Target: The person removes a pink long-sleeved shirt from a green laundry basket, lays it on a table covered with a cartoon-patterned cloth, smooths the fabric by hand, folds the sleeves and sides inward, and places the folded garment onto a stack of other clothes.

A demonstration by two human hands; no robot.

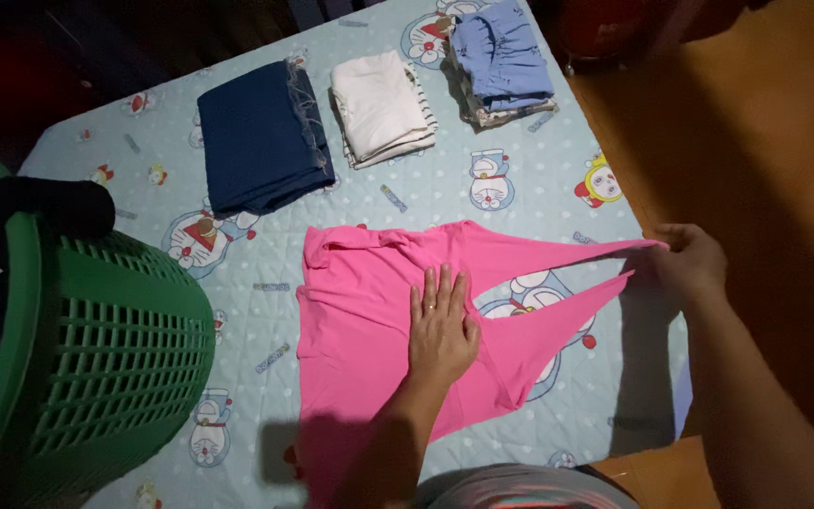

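Left hand (442,325) flat, fingers spread on pink top (360,320); right hand (690,259) pinching its straps; green basket (96,349) beside.

Left hand (442,325) flat, fingers (431,290) spread, right hand (688,261) pinched shut, arm extended

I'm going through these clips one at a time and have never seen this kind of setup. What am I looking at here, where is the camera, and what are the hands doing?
There is no machine: a person works with bare hands, and one camera worn on the head looks down at them. The left hand lies flat on a pink garment spread on a light blue cartoon-print sheet. The right hand pinches the garment's straps and holds them stretched out sideways. Farther back lie three folded stacks: dark blue, white and light blue. A green laundry basket stands on the left.
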